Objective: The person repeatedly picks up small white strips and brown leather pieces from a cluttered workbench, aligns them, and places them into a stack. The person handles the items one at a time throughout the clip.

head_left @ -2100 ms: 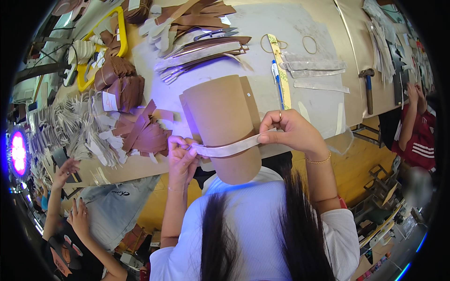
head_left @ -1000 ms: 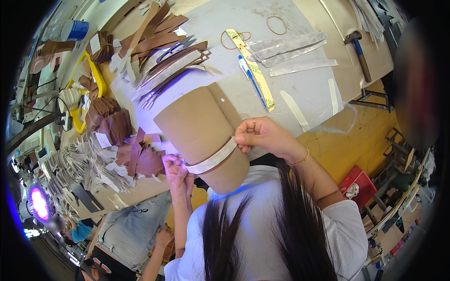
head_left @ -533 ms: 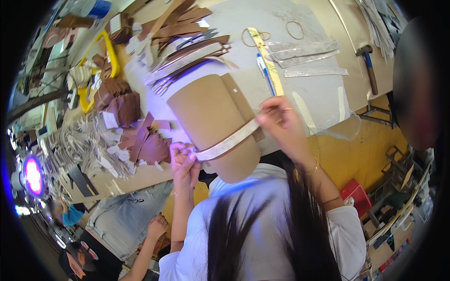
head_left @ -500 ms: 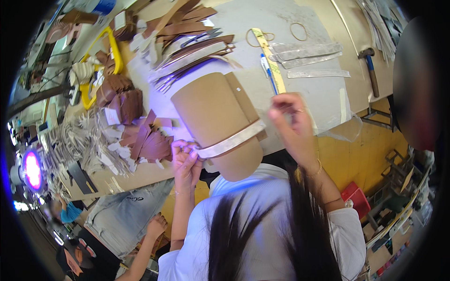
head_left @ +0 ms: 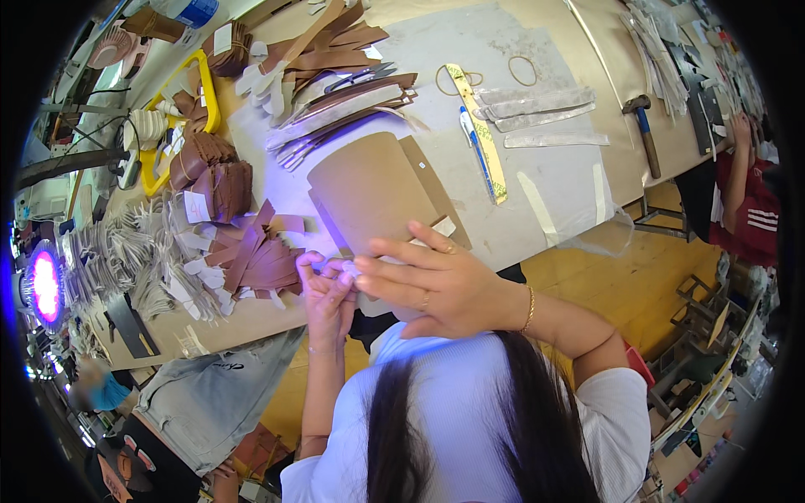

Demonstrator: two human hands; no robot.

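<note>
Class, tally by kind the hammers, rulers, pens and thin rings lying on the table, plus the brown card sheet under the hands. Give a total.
Hammer: 1
Yellow ruler: 1
Blue pen: 1
Thin rings: 2
Brown card sheet: 1
Total: 6

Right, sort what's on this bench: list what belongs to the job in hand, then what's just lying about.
In hand:
- curved tan cardboard sheet
- pale tape strip end, pinched by the left hand
- right hand, spread flat over the sheet's near edge

Lying about:
- yellow ruler
- blue pen
- wooden-handled hammer
- brown leather strips pile
- yellow plastic frame
</note>
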